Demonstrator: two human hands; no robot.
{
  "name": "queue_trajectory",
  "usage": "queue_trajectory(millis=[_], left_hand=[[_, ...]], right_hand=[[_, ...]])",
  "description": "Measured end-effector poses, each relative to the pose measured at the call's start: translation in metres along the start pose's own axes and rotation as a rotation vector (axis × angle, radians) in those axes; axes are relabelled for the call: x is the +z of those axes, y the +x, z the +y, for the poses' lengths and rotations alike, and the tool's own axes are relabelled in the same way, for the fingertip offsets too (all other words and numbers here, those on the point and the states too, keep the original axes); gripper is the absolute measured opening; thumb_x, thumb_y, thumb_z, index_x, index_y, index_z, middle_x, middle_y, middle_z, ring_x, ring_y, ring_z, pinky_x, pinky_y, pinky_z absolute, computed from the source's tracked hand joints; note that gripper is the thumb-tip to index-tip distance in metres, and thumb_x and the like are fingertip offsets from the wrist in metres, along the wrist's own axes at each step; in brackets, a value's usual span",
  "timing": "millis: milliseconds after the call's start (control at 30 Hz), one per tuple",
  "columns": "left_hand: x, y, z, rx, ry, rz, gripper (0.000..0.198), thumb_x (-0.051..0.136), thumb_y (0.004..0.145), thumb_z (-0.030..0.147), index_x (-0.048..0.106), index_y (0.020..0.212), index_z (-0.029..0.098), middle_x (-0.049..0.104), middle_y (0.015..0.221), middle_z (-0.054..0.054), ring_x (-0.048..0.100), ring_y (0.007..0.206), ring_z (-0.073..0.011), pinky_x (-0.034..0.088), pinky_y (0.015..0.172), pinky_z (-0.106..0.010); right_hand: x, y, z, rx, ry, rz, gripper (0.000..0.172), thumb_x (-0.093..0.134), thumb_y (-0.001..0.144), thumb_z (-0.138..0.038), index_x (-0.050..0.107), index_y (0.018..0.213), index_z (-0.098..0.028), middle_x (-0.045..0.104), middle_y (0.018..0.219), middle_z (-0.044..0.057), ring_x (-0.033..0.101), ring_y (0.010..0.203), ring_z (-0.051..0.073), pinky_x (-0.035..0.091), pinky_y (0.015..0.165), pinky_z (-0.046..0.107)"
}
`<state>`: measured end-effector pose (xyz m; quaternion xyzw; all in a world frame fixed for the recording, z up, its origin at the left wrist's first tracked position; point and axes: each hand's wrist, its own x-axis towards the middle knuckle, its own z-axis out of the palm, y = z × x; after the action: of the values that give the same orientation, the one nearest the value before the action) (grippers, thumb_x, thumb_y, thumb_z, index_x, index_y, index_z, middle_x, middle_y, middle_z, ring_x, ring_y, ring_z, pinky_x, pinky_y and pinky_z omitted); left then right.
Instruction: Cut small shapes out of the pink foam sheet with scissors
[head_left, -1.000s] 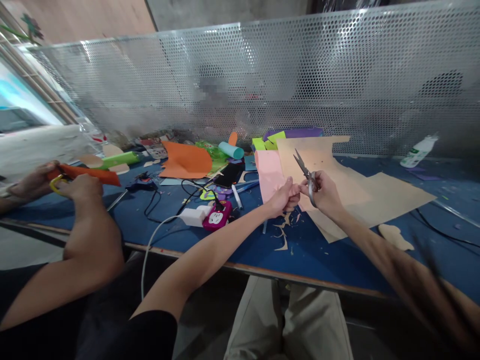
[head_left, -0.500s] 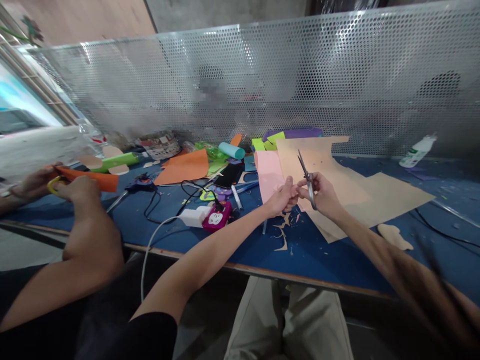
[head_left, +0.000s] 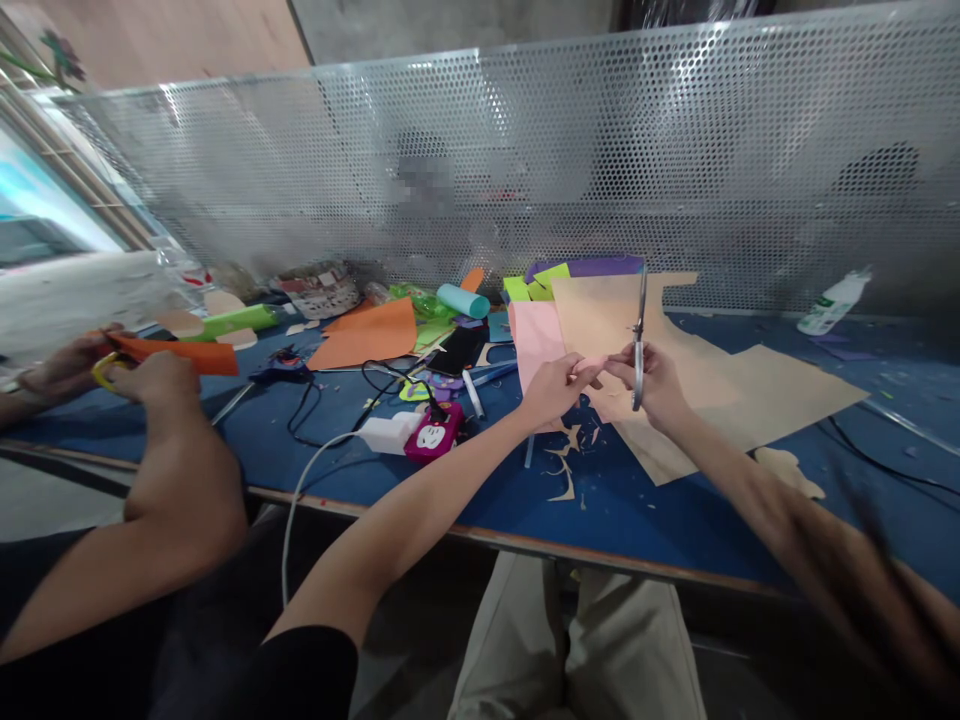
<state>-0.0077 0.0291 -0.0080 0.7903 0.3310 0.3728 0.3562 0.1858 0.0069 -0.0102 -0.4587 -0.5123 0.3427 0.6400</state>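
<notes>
Blue table (head_left: pixel 675 515), offcuts (head_left: pixel 562 472) strewn. Left hand (head_left: pixel 547 392) pinching pink scrap (head_left: pixel 590 362); right hand (head_left: pixel 664 392) gripping scissors (head_left: pixel 639 320), blades shut, upright. Cutting apparently unfinished.

- Scissors (head_left: pixel 639 320): slim grey metal, blades close together and pointing almost straight up, handles gripped inside the right hand (head_left: pixel 660 385).
- Paper scrap (head_left: pixel 590 364): small, pale pink, pinched at the fingertips of the left hand (head_left: pixel 551 390), touching the right hand, just left of the scissors.

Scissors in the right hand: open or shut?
Shut, it seems: scissors in the right hand show one thin upright blade line, no gap. Left hand pinches pink paper.
</notes>
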Motion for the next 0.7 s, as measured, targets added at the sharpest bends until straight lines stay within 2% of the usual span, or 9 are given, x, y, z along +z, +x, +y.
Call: queue_trajectory(millis=[200, 300, 433, 533, 700], left_hand=[[-0.0001, -0.0006, -0.0012, -0.030, -0.012, -0.055, 0.044, 0.057, 0.106, 0.059, 0.068, 0.101, 0.017, 0.086, 0.102, -0.010, 0.064, 0.053, -0.0122, 0.050, 0.063, -0.026], [0.0024, 0.0003, -0.0028, -0.044, -0.103, -0.071, 0.049, 0.060, 0.103, 0.063, 0.071, 0.100, 0.015, 0.086, 0.099, -0.012, 0.065, 0.054, -0.0124, 0.052, 0.061, -0.026], [0.0049, 0.0029, -0.0054, -0.061, -0.270, 0.000, 0.056, 0.063, 0.100, 0.068, 0.072, 0.102, 0.013, 0.085, 0.101, -0.015, 0.063, 0.053, -0.0109, 0.052, 0.057, -0.025], [0.0048, 0.0044, -0.0073, -0.069, -0.314, 0.079, 0.057, 0.064, 0.098, 0.071, 0.070, 0.096, 0.014, 0.084, 0.099, -0.015, 0.062, 0.053, -0.0099, 0.050, 0.054, -0.025], [0.0038, 0.0051, -0.0091, -0.031, -0.342, 0.160, 0.055, 0.067, 0.095, 0.071, 0.063, 0.086, 0.016, 0.075, 0.085, -0.005, 0.058, 0.054, -0.0083, 0.048, 0.054, -0.023]], right_hand=[[-0.0005, 0.0007, 0.0016, -0.003, 0.012, -0.009, 0.033, 0.083, 0.068, -0.037, 0.057, 0.083, -0.024, 0.074, 0.080, 0.003, 0.049, 0.053, 0.011, 0.037, 0.048, 0.026], [-0.0024, 0.0023, 0.0022, -0.010, 0.009, -0.025, 0.035, 0.085, 0.065, -0.037, 0.057, 0.081, -0.023, 0.073, 0.076, 0.001, 0.048, 0.052, 0.010, 0.036, 0.049, 0.026], [-0.0049, 0.0046, 0.0040, -0.006, 0.013, -0.031, 0.036, 0.086, 0.064, -0.037, 0.058, 0.079, -0.023, 0.074, 0.078, 0.001, 0.046, 0.052, 0.009, 0.037, 0.050, 0.025], [-0.0048, 0.0038, 0.0029, 0.014, 0.014, -0.034, 0.036, 0.087, 0.062, -0.037, 0.059, 0.079, -0.023, 0.073, 0.074, 0.001, 0.047, 0.053, 0.010, 0.036, 0.049, 0.024], [0.0001, -0.0012, 0.0003, 0.045, 0.036, -0.041, 0.035, 0.088, 0.059, -0.034, 0.060, 0.076, -0.022, 0.069, 0.069, -0.002, 0.046, 0.052, 0.008, 0.035, 0.049, 0.023]])
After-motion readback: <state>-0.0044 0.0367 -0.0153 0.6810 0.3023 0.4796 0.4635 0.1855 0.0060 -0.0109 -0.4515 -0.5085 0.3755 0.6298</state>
